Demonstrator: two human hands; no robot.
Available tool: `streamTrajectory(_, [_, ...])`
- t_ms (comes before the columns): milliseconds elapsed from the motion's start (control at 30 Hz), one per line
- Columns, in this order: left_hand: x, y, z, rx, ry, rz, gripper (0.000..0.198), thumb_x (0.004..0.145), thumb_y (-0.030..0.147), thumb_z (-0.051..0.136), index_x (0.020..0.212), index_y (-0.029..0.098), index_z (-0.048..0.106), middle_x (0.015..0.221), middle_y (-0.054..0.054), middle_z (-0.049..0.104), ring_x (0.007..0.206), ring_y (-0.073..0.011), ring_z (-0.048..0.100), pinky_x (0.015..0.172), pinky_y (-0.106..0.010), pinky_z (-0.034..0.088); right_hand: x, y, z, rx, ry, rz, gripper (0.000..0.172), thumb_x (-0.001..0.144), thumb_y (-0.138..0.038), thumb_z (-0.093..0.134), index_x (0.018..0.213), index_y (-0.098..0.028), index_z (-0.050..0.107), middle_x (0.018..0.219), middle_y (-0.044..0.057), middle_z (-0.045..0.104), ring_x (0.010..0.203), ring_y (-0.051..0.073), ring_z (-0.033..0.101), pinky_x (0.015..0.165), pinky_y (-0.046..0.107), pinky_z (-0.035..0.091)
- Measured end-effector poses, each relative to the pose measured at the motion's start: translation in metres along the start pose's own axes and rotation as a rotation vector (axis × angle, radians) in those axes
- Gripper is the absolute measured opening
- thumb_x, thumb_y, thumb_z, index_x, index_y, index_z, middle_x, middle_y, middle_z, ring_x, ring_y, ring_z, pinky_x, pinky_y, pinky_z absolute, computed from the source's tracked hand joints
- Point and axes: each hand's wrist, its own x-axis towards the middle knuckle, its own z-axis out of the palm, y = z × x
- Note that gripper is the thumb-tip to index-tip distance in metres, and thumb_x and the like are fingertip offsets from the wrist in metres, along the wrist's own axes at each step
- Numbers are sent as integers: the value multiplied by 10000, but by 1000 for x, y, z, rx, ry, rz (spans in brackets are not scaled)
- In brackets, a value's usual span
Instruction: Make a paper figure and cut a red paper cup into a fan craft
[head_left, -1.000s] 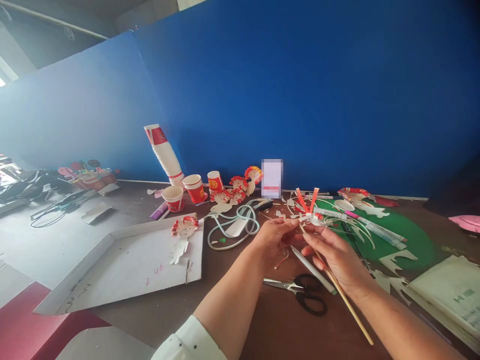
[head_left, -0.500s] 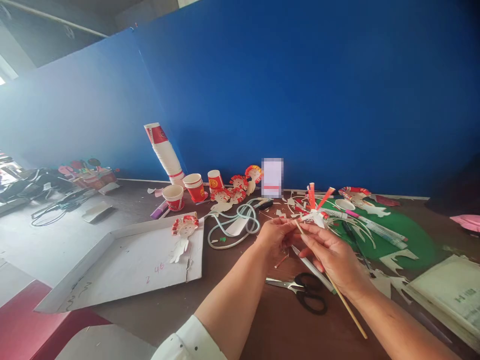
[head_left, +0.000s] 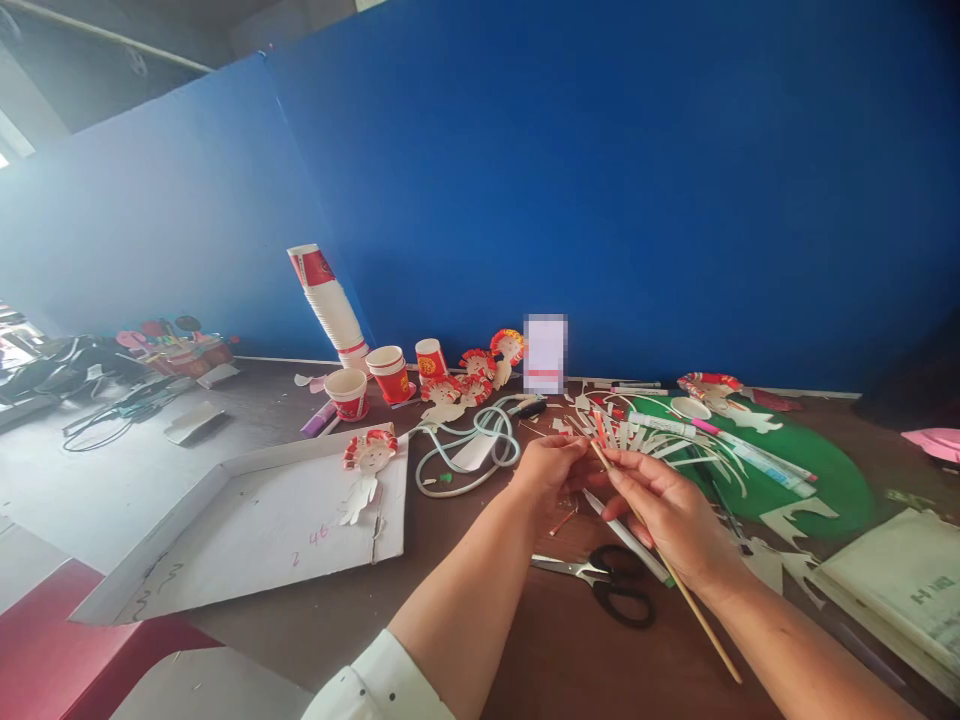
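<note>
My left hand (head_left: 553, 465) is closed, its fingertips pinching a cut paper cup (head_left: 600, 428) with narrow red and white strips. Much of that piece is hidden by the fingers. In my right hand (head_left: 664, 505), thumb and fingers grip a thin wooden stick (head_left: 699, 615), which slants from the lower right up to the cup's strips. The stick's upper end meets a red strip between my two hands. Below them lie scissors (head_left: 628, 615) with black handles and a white marker (head_left: 630, 540), both on the brown table (head_left: 555, 660).
Left of my arms is a shallow white box lid (head_left: 255, 530) bearing a cup-paper figure (head_left: 370, 465). Behind stand paper cups (head_left: 390, 375) and a leaning cup stack (head_left: 334, 310). A coiled pale cable (head_left: 469, 480), a green mat (head_left: 817, 460), markers and paper scraps lie around.
The cut paper cup has turned in my fingers: its upright red strips have swung down, and white strips fan out to the right. The stick has shifted slightly.
</note>
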Motion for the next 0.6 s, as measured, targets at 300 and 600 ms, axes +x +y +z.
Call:
streamTrajectory(300, [3, 3, -1, 99, 70, -37, 234, 871, 313, 581, 866, 89, 651, 701, -70, 662, 537, -100, 605, 538, -221, 533, 6, 3, -1, 43, 134, 113, 296, 776, -330, 616, 1030, -181, 583, 813, 73, 713, 550, 152, 645, 322, 168, 319])
streamTrajectory(600, [8, -4, -7, 105, -1, -19, 95, 824, 199, 637, 810, 105, 637, 735, -76, 674, 606, -122, 638, 560, -231, 535, 9, 5, 1, 10, 117, 153, 220, 761, -273, 594, 964, -189, 584, 788, 70, 716, 569, 172, 664, 334, 189, 363])
